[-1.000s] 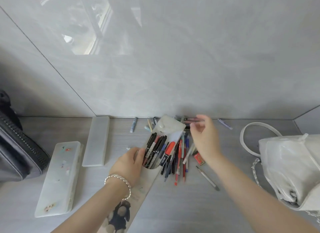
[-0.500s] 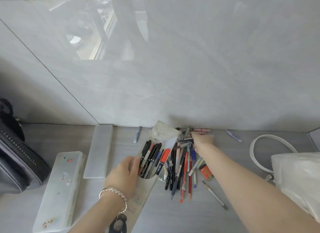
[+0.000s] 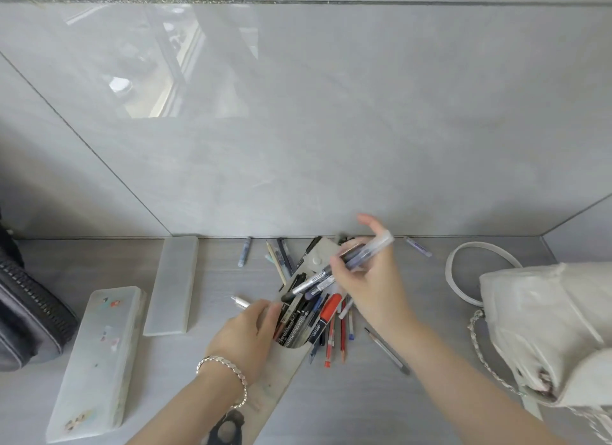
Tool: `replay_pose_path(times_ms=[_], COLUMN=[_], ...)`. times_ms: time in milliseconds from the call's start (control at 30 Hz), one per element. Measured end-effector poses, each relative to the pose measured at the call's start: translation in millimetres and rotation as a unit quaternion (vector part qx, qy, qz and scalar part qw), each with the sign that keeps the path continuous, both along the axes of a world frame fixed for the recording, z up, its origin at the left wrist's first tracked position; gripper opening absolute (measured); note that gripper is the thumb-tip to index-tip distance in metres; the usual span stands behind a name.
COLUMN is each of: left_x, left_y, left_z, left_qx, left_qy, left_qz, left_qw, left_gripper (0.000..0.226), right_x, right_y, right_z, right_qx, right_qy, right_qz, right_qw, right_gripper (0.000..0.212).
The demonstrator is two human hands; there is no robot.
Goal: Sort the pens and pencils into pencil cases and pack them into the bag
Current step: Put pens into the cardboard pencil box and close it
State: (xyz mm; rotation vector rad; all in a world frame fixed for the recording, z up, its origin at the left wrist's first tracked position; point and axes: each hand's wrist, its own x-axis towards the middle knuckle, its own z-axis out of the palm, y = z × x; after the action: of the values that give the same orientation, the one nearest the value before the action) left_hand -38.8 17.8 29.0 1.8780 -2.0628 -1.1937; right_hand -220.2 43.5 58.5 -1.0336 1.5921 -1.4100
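Gripping several pens (image 3: 323, 277) above the marker-filled pencil case (image 3: 286, 376), right hand (image 3: 371, 289); left hand (image 3: 245, 338) seemingly pinching its edge.

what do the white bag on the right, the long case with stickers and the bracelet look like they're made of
White bag: probably leather or faux leather with a soft sheen, going by its shiny creases and folds. Sticker case: frosted, translucent hard plastic with a matte finish, straight edges and a cloudy look. Bracelet: silvery metal links, probably, given the bright glints.
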Motion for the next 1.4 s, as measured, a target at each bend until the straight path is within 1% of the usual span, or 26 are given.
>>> replay_pose_path(times_ms=[33,100,133,200,233,267,333,400,433,533,600,667,733,767,800,833,867,900,933,967,1033,1100,1200,1267,1333,1400], left_x=[-1.5,-3.1,-3.0,-1.8,-0.9,-0.3,0.3,0.7,1.0,2.8,2.8,2.3,3.0,4.1,5.8,7.7,9.5,11.4,12.9,14.1,15.9,16.6,15.0,14.0,14.6,16.8], left_y=[2.4,6.0,7.4,10.0,11.4,12.8,15.8,17.3,17.8,18.9,18.8,17.9,16.4,15.5,14.3,12.8,10.7,8.8,6.7,4.8,1.5,0.3,0.7,0.9,0.0,-1.1], left_z=[1.2,3.4,3.8,3.8,3.8,3.9,4.3,3.3,2.3,-0.7,-1.1,-1.6,-4.5,-6.6,-8.6,-10.3,-11.7,-12.6,-13.3,-13.9,-14.6,-13.7,-11.4,-10.8,-10.5,-9.4], left_qx=[-0.005,-0.021,-0.027,-0.030,-0.028,-0.024,-0.018,-0.017,-0.017,-0.013,-0.014,-0.017,-0.012,-0.008,-0.003,0.000,0.001,-0.001,-0.005,-0.009,-0.010,-0.006,-0.003,-0.007,-0.010,-0.011], left_qy=[0.003,0.000,-0.002,-0.004,-0.005,-0.005,-0.001,0.001,-0.001,0.000,0.008,0.008,0.000,-0.002,-0.001,0.001,0.001,-0.003,-0.007,-0.011,-0.017,-0.019,-0.022,-0.026,-0.021,-0.018], left_qz=[-0.005,-0.010,-0.009,-0.011,-0.012,-0.015,-0.019,-0.014,-0.012,-0.001,0.008,0.015,0.014,0.015,0.022,0.033,0.048,0.061,0.071,0.077,0.083,0.078,0.074,0.071,0.071,0.077], left_qw=[1.000,1.000,1.000,0.999,1.000,1.000,1.000,1.000,1.000,1.000,1.000,1.000,1.000,1.000,1.000,0.999,0.999,0.998,0.997,0.997,0.996,0.997,0.997,0.997,0.997,0.997], left_gripper=[0.025,0.029,0.030,0.029,0.027,0.027,0.028,0.029,0.030,0.031,0.032,0.032,0.032,0.033,0.033,0.034,0.035,0.036,0.038,0.039,0.040,0.038,0.034,0.033,0.033,0.034], right_x=[5.4,12.7,14.7,15.7,14.8,15.2,16.7,22.1,24.9,29.3,27.5,27.7,26.6,24.1,19.7,14.5,8.1,-0.1,-10.1,-21.9,-42.3,-52.4,-50.3,-47.6,-48.3,-51.6], right_y=[3.8,11.0,12.4,13.7,13.6,13.6,16.8,21.8,24.3,27.7,26.5,26.5,25.8,25.2,24.5,23.7,21.9,19.3,14.6,9.2,-2.9,-15.9,-36.0,-47.2,-53.3,-54.5], right_z=[-5.5,-13.3,-14.7,-14.7,-16.4,-16.5,-20.1,-29.4,-34.7,-45.8,-52.6,-58.6,-60.0,-60.3,-60.9,-61.4,-63.3,-67.4,-71.5,-76.5,-90.3,-100.3,-111.3,-118.3,-119.8,-118.1], right_qx=[0.017,0.042,0.044,0.046,0.046,0.046,0.026,-0.007,-0.015,-0.043,-0.059,-0.073,-0.112,-0.130,-0.143,-0.139,-0.115,-0.067,0.007,0.105,0.278,0.365,0.419,0.431,0.434,0.419], right_qy=[0.031,0.057,0.046,-0.031,-0.060,-0.067,-0.013,0.035,0.063,0.156,0.251,0.329,0.376,0.387,0.383,0.361,0.323,0.281,0.243,0.211,0.167,0.175,0.227,0.243,0.225,0.216], right_qz=[0.016,0.029,0.029,0.000,-0.023,-0.050,-0.099,-0.100,-0.085,-0.020,0.035,0.118,0.211,0.237,0.232,0.191,0.116,0.018,-0.072,-0.126,-0.135,-0.098,-0.059,-0.065,-0.086,-0.079], right_qw=[0.999,0.997,0.998,0.998,0.997,0.995,0.995,0.994,0.994,0.987,0.966,0.934,0.895,0.882,0.883,0.902,0.932,0.957,0.967,0.964,0.936,0.909,0.877,0.867,0.868,0.879], right_gripper=[0.056,0.046,0.036,0.010,0.007,0.013,0.011,0.028,0.031,0.021,0.027,0.032,0.041,0.043,0.042,0.038,0.031,0.024,0.020,0.021,0.027,0.031,0.036,0.036,0.033,0.022])
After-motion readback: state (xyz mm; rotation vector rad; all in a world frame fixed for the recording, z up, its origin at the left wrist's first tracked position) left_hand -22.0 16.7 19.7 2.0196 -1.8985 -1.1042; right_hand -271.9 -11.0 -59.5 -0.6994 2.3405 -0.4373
